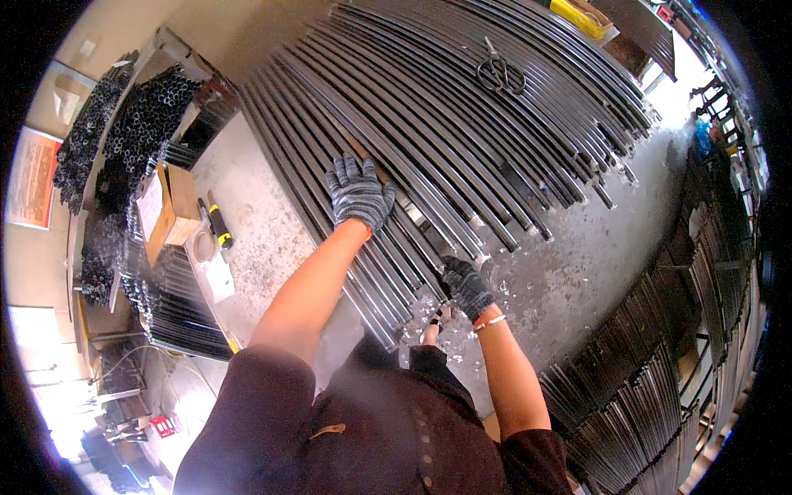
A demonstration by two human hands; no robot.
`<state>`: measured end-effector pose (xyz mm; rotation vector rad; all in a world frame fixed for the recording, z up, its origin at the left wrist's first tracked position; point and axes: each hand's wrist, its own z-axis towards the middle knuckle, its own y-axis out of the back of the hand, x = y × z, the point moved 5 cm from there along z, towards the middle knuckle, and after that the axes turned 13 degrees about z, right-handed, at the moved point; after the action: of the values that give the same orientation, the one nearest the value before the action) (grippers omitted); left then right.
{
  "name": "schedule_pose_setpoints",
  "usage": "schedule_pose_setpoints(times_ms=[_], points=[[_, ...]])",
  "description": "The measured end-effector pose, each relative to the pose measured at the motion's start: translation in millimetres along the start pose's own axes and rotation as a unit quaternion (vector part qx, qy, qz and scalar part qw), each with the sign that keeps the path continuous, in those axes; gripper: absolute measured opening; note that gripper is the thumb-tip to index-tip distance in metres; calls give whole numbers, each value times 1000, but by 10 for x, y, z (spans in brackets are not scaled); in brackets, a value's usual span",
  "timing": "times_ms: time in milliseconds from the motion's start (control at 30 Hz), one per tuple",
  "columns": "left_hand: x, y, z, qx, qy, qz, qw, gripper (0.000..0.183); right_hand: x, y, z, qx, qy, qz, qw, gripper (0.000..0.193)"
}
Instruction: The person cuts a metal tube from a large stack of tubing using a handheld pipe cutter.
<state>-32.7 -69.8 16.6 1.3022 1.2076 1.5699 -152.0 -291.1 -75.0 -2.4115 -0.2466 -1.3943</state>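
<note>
Long dark metal tubes lie side by side in a wide layer in front of me, their near ends uneven. My left hand, in a grey striped knit glove, rests flat on several tubes with its fingers spread. At the near ends, my right hand wears a matching glove and curls round a tube end; the fingertips are partly hidden. Crumpled clear plastic scraps lie around that hand. A pair of black-handled scissors rests on the tubes farther off.
At left, an open cardboard box stands near a tape roll and a black-and-yellow tool. Racks of bundled tubes rise behind them. More tubes are stacked at lower right. A yellow item lies at the far edge.
</note>
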Motion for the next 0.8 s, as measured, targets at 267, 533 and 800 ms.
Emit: schedule_pose_setpoints(times_ms=[267, 533, 800], points=[[1, -21, -31, 39, -5, 1, 999, 66, 375, -200, -194, -55, 13, -580, 812, 23], [20, -72, -3, 18, -15, -15, 1000, 63, 313, 201, -1055, -54, 118, -336, 933, 20], [-41, 62, -64, -164, -179, -69, 968, 45, -179, 148, -326, -31, 65, 227, 971, 40]])
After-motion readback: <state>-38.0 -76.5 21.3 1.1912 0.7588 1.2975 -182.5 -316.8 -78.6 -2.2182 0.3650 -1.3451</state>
